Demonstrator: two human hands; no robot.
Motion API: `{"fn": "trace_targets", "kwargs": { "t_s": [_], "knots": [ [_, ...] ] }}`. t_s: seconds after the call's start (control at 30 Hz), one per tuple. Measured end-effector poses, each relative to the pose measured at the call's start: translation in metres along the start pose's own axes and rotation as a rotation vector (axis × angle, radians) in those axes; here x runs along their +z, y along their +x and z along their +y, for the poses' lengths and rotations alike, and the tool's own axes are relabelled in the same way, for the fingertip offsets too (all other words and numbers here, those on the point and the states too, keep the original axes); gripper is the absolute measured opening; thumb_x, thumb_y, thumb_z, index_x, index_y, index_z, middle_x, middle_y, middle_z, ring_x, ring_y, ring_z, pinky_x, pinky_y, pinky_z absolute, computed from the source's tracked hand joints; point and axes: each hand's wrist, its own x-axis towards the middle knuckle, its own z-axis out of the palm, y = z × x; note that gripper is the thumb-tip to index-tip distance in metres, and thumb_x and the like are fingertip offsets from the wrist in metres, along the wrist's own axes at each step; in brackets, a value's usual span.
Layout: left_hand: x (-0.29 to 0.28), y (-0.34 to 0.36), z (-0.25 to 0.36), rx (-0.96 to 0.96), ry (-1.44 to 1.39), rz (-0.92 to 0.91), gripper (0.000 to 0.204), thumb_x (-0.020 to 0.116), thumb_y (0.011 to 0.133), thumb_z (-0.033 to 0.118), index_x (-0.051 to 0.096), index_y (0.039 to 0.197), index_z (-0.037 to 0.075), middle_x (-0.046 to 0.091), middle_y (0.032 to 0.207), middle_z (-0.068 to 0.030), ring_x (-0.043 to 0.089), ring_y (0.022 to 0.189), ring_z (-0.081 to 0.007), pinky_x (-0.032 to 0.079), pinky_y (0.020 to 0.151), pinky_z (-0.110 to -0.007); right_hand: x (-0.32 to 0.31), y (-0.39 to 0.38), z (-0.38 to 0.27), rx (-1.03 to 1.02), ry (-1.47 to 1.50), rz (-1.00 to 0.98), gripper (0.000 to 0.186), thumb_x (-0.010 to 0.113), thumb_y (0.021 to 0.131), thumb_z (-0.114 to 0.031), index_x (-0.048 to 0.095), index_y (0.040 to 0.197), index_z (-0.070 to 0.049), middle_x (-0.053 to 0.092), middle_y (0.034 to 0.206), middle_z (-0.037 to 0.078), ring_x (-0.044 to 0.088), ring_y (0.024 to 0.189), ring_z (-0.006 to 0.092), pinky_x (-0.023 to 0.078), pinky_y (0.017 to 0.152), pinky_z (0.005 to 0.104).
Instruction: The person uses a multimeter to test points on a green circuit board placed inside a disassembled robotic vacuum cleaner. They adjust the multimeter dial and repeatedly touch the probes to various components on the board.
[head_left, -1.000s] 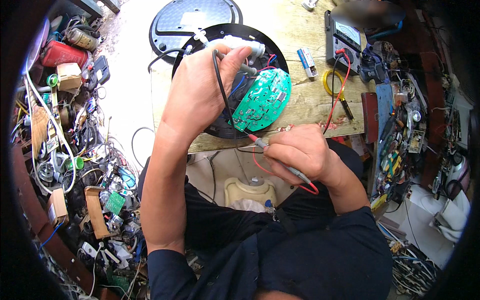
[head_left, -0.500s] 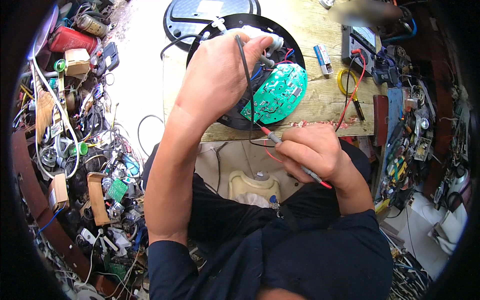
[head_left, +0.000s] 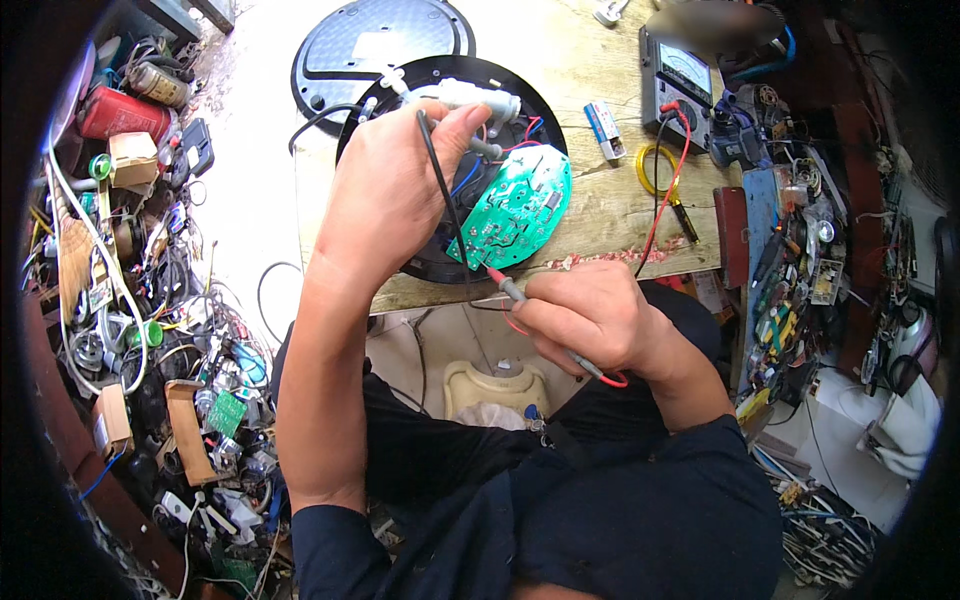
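A green circuit board [head_left: 520,205] sits tilted inside an opened round black housing [head_left: 553,125]. My left hand [head_left: 385,195] is closed over the housing, gripping a grey test probe [head_left: 486,149] whose black lead loops down past the board; its tip is hidden. Low in front, my right hand [head_left: 595,315] pinches a red-and-grey test probe [head_left: 511,290]. That probe's red end is at the board's lower edge; whether it touches cannot be made out. Behind my left thumb lies a white cylindrical part [head_left: 480,97] in the housing.
An analog multimeter [head_left: 685,75] stands at the far right of the wooden bench [head_left: 420,292], leads plugged in. Near it lie a small blue-and-white box [head_left: 605,132] and a yellow ring [head_left: 650,165]. A round dark cover [head_left: 385,40] rests behind the housing. Electronic scraps crowd both sides.
The whole view has shifted, so the bench and my hands appear farther left and slightly lower. Both hands keep their probes, and the red lead behind my right hand now curves more.
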Motion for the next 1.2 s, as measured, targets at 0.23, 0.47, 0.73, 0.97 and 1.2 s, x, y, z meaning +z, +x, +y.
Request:
{"fn": "trace_targets", "kwargs": {
  "t_s": [0.23, 0.47, 0.73, 0.97, 1.2],
  "knots": [
    [-0.001, -0.001, 0.004, -0.017, -0.008, -0.019, 0.037, 0.064, 0.108, 0.030, 0.075, 0.100, -0.005, 0.066, 0.072, -0.0231, 0.067, 0.063, -0.0347, 0.051, 0.063, -0.040, -0.005, -0.002, 0.001, -0.011, 0.028, 0.016, 0.032, 0.081, 0.067, -0.010, 0.069, 0.097, -0.004, 0.064, 0.085, 0.005, 0.063, 0.058, 0.0182, 0.049, 0.047, 0.0326],
    [0.000, -0.001, -0.003, 0.049, -0.011, -0.005, 0.033, 0.065, 0.107, 0.030, 0.077, 0.105, -0.001, 0.074, 0.085, -0.0230, 0.075, 0.079, -0.0373, 0.056, 0.071, -0.041, -0.006, 0.004, -0.001, 0.044, 0.163, 0.047, 0.032, 0.079, 0.075, 0.002, 0.070, 0.105, -0.002, 0.071, 0.089, 0.011, 0.069, 0.064, 0.0231, 0.054, 0.052, 0.0331],
    [-0.002, 0.001, -0.006, 0.083, 0.033, -0.012, 0.039, 0.064, 0.107, 0.036, 0.076, 0.101, -0.001, 0.070, 0.080, -0.0232, 0.071, 0.076, -0.0414, 0.055, 0.069, -0.045, -0.008, -0.001, -0.002, 0.039, 0.101, 0.020, 0.031, 0.081, 0.073, -0.002, 0.070, 0.102, -0.001, 0.072, 0.086, 0.011, 0.068, 0.060, 0.0223, 0.053, 0.051, 0.0327],
    [-0.002, 0.001, -0.007, 0.086, 0.044, -0.021, 0.042, 0.062, 0.107, 0.039, 0.076, 0.098, 0.000, 0.069, 0.078, -0.0235, 0.070, 0.076, -0.0430, 0.054, 0.068, -0.046, -0.005, -0.002, -0.001, 0.024, 0.082, 0.000, 0.031, 0.082, 0.073, -0.002, 0.070, 0.102, -0.002, 0.072, 0.086, 0.010, 0.067, 0.059, 0.0217, 0.052, 0.050, 0.0331],
    [-0.002, 0.002, -0.007, 0.079, 0.043, -0.026, 0.044, 0.061, 0.108, 0.040, 0.075, 0.096, 0.000, 0.068, 0.078, -0.0247, 0.069, 0.077, -0.0447, 0.054, 0.068, -0.048, -0.005, -0.001, 0.000, 0.019, 0.090, 0.004, 0.034, 0.081, 0.071, 0.002, 0.068, 0.103, -0.001, 0.071, 0.085, 0.011, 0.068, 0.059, 0.0229, 0.052, 0.050, 0.0331]
  ]
}}
